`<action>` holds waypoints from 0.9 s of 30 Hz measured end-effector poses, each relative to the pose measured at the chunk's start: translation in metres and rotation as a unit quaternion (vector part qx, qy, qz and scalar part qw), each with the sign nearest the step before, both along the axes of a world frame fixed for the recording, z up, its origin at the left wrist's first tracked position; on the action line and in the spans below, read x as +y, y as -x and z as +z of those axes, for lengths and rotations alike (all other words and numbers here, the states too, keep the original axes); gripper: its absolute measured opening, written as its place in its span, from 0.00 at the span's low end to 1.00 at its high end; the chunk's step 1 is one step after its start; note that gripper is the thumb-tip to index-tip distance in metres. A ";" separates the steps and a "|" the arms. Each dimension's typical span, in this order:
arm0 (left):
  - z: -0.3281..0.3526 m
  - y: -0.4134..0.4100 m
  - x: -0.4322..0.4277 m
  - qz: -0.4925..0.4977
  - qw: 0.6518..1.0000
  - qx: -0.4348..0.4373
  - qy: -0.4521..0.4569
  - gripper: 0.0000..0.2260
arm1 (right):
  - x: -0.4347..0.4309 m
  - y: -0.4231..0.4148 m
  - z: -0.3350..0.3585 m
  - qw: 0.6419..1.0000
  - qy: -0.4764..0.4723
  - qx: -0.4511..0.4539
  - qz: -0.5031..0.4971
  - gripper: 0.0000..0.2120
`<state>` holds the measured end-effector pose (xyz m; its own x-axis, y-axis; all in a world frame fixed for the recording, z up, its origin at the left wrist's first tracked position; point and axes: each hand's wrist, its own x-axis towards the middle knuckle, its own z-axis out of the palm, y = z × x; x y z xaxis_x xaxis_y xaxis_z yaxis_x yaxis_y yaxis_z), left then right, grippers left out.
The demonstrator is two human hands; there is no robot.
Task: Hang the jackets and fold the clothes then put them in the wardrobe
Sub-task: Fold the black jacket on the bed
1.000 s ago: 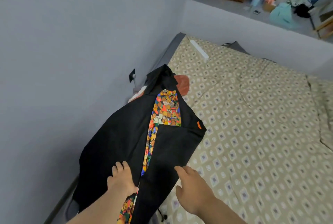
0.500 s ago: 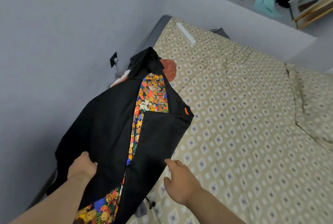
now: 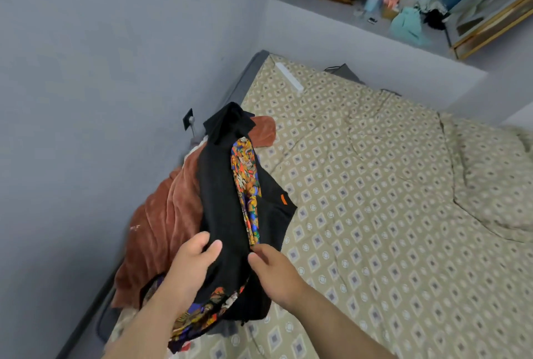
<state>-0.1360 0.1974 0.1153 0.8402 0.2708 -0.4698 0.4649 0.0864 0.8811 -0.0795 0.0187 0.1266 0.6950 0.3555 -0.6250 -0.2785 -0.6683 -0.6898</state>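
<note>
A black jacket point(image 3: 222, 194) with a bright patterned lining lies folded lengthwise on the left side of the bed, on top of other clothes. My left hand point(image 3: 193, 260) grips its folded left half near the lower end, thumb on top. On the jacket's right half, beside the lining strip, rests my right hand point(image 3: 274, 269), fingers bent against the cloth. A rust-brown velvety garment point(image 3: 164, 223) shows beneath the jacket on the left.
The bed point(image 3: 375, 214) with a beige patterned sheet stretches to the right. A grey wall point(image 3: 86, 70) runs close along the left, with a socket point(image 3: 188, 122). A ledge point(image 3: 360, 20) at the back holds cushions and small items. A white bar point(image 3: 289, 77) lies near the bed's far corner.
My left hand has taken the jacket's left half and folded it over to the right, uncovering the rust-brown garment. My right hand has shifted onto the jacket's right half.
</note>
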 end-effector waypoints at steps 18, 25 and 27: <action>0.186 -0.022 -0.122 -0.011 0.923 -0.116 0.367 0.15 | -0.186 0.043 0.122 0.728 -0.361 0.147 -0.565 0.20; 0.165 -0.018 -0.145 0.040 0.977 0.024 0.210 0.06 | -0.220 0.015 0.216 0.722 -0.407 -0.069 -0.555 0.11; 0.159 -0.016 -0.147 0.015 0.998 0.053 0.026 0.17 | -0.221 0.011 0.245 0.709 -0.436 -0.091 -0.547 0.10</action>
